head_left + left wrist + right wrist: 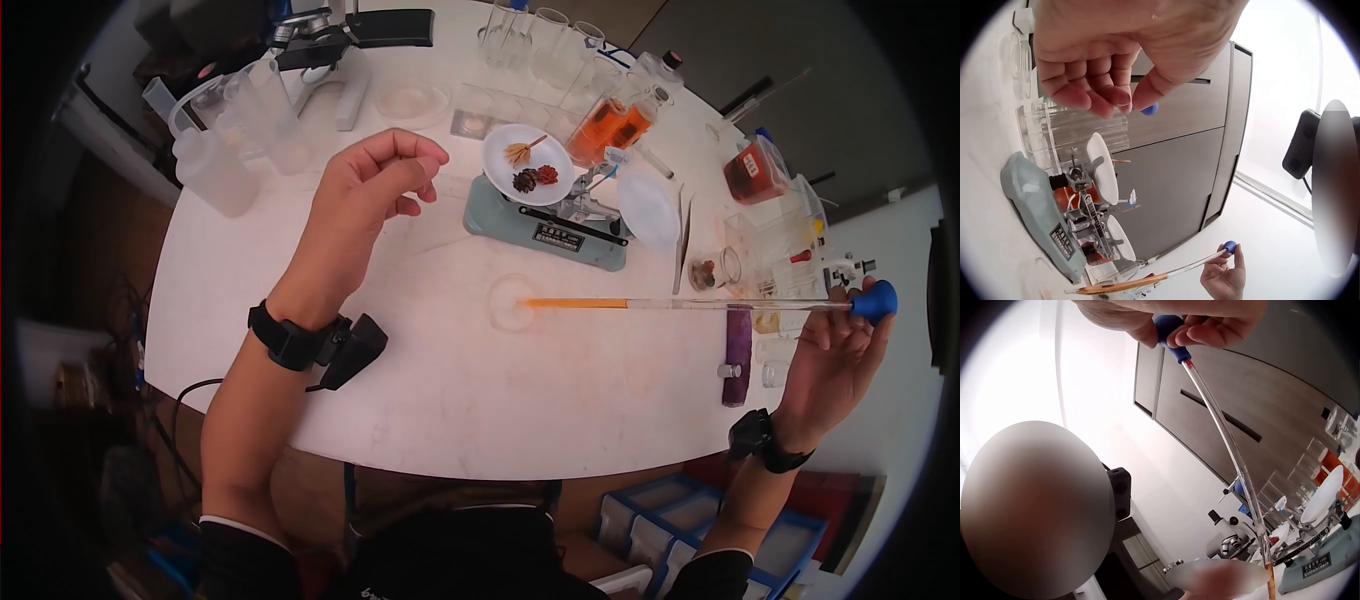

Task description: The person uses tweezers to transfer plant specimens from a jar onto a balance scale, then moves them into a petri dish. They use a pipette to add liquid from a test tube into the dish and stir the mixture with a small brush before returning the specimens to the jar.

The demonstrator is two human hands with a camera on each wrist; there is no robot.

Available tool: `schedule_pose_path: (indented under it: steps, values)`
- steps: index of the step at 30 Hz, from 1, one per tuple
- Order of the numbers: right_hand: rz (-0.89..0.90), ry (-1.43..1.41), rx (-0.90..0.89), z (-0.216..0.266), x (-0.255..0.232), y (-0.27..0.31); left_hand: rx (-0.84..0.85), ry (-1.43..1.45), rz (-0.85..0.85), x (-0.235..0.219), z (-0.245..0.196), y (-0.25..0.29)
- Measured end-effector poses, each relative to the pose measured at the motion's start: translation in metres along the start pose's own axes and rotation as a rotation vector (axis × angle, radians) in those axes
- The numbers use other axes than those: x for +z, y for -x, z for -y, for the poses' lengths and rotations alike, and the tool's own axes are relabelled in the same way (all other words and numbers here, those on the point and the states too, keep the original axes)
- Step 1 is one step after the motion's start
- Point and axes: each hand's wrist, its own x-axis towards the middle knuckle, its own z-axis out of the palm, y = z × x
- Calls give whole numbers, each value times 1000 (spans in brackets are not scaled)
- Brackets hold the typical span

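My right hand (pixel 838 352) pinches the blue rubber bulb (pixel 876 301) of a long glass pipette (pixel 690 303). Orange liquid fills the pipette's tip half. It lies nearly level across the head view, and its tip overlaps a small clear round dish (pixel 491 305) on the table. In the right wrist view, thumb and fingers close round the bulb (pixel 1169 332). My left hand (pixel 375 190) is raised over the table left of the balance, its fingers loosely bent and the thumb near the fingertips. Nothing shows in that hand (pixel 1113 69) in the left wrist view.
A green balance (pixel 500 215) carries small cones and a dried flower on one white pan (pixel 500 170). Behind it stand beakers with orange liquid (pixel 598 130). Plastic bottles (pixel 215 175) and a microscope (pixel 350 95) are back left. Tweezers (pixel 684 240) and glassware sit at right.
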Motion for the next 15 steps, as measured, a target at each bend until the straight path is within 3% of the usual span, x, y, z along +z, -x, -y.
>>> schedule_pose_path:
  steps: [6, 12, 15]
  values:
    - [32, -36, 10, -4, -1, -2, 268, -191, 59, 27, -26, -17]
    - [16, -68, 27, -8, 0, -1, 716, -991, 13, 55, -30, -33]
    - [75, -94, 44, -8, -6, 0, 783, -1105, -5, 63, -31, -35]
